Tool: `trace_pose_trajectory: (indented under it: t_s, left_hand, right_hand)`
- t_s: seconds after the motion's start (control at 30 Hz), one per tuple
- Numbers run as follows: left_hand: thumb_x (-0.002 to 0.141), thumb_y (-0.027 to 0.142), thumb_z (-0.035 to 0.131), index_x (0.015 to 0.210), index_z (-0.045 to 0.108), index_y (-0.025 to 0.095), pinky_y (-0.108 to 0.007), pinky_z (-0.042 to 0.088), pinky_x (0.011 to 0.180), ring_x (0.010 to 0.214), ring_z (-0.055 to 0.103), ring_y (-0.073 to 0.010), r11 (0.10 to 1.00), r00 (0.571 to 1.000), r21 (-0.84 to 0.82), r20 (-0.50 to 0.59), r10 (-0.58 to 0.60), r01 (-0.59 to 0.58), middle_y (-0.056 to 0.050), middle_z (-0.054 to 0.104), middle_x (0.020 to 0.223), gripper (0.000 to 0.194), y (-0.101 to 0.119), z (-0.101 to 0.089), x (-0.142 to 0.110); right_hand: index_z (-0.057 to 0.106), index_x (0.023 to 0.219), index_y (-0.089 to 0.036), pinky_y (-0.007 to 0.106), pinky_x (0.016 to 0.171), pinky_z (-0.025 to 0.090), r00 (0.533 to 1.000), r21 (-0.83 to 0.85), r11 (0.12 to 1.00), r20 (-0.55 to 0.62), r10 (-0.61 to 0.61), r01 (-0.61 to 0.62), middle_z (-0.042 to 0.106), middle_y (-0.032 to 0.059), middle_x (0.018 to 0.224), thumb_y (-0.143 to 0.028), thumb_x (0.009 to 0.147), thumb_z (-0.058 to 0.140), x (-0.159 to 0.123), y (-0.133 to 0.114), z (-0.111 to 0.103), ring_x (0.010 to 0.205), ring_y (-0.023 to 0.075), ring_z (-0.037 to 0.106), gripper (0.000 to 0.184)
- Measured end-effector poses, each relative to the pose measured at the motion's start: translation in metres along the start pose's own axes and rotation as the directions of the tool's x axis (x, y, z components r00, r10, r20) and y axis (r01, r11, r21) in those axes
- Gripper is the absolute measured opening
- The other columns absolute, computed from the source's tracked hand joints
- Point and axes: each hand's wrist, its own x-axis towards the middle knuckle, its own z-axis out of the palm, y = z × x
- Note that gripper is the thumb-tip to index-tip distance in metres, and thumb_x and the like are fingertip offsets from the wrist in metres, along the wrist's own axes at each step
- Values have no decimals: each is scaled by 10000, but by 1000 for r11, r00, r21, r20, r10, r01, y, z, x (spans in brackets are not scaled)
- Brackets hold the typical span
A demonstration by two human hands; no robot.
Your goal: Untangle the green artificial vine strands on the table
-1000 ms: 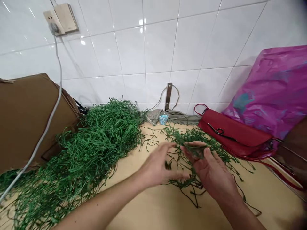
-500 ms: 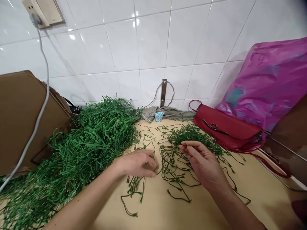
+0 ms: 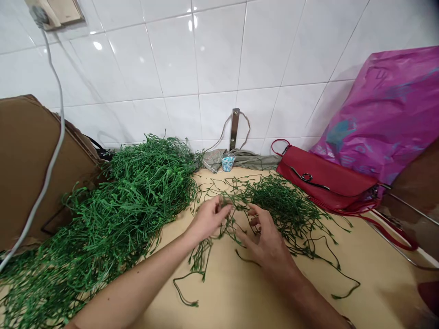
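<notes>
Short dark-green cords with knotted or frayed ends lie across the tabletop. My left hand (image 3: 210,215) is closed, thumb against fingers, on a few loose cords (image 3: 230,223) that are blurred by motion. Facing it, my right hand (image 3: 265,240) has its thumb and fingers apart, close to the same cords and with nothing clearly held. Just beyond the right hand is a flat heap of dark-green cords (image 3: 279,198). Below the left hand a small bundle of cords (image 3: 199,257) rests on the table, with one curved cord (image 3: 181,292) nearer me.
A large pile of brighter green cords (image 3: 147,192) covers the left side, beside a brown cardboard box (image 3: 37,169). At the back stands a small blue patterned cup (image 3: 227,163). A red handbag (image 3: 329,178) and a purple plastic bag (image 3: 384,114) sit at the right.
Both hands have come closer together near the middle; the left moved up and right, the right hand opened from a pinch. Scattered cords between them have been gathered or shifted right.
</notes>
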Motion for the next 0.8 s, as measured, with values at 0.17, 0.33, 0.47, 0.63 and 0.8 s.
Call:
trace_pose_trajectory:
  t_s: [0.17,0.33,0.47,0.63,0.8]
  left_hand:
    - [833,526,698,1000,582,180,-258,516,789,781,612,-132,788,946,-593,-320,-44,-164,-15,646,856,401,-3,-8,6]
    - [895,559,620,954,515,195,-234,483,631,672,504,-113,822,985,-560,-171,10,-106,17,555,784,383,1,-5,-3]
    - [988,458,500,919,509,194,-242,452,690,727,494,-124,925,991,-356,-72,114,-133,6,569,806,273,0,-1,-12]
    - [993,422,477,947,549,189,-247,396,626,683,510,-133,967,981,-224,123,151,-121,0,623,774,247,10,5,-20]
    - [921,387,598,1024,625,173,-231,313,555,605,407,-103,975,977,-205,172,126,-90,37,528,710,239,14,12,-23]
  right_hand:
    - [597,1270,-237,466,940,547,925,-71,943,230,-303,326,652,120,1225,-115,804,635,-12,-17,4,1122,294,610,483]
    - [630,1015,-237,418,889,520,837,53,861,212,-505,506,660,101,1092,-153,912,575,-11,-37,-10,1072,270,586,144]
    - [565,959,-239,375,849,499,913,39,938,-245,-326,345,606,81,984,-212,998,470,1,-35,-26,977,227,595,106]
    - [587,1240,-222,404,934,506,955,122,990,-294,-29,68,650,122,1223,-420,967,543,11,-26,-32,1109,253,613,340]
    - [719,980,-221,372,874,548,994,287,952,24,102,-105,755,72,983,-423,871,626,16,-23,-31,932,234,689,248]
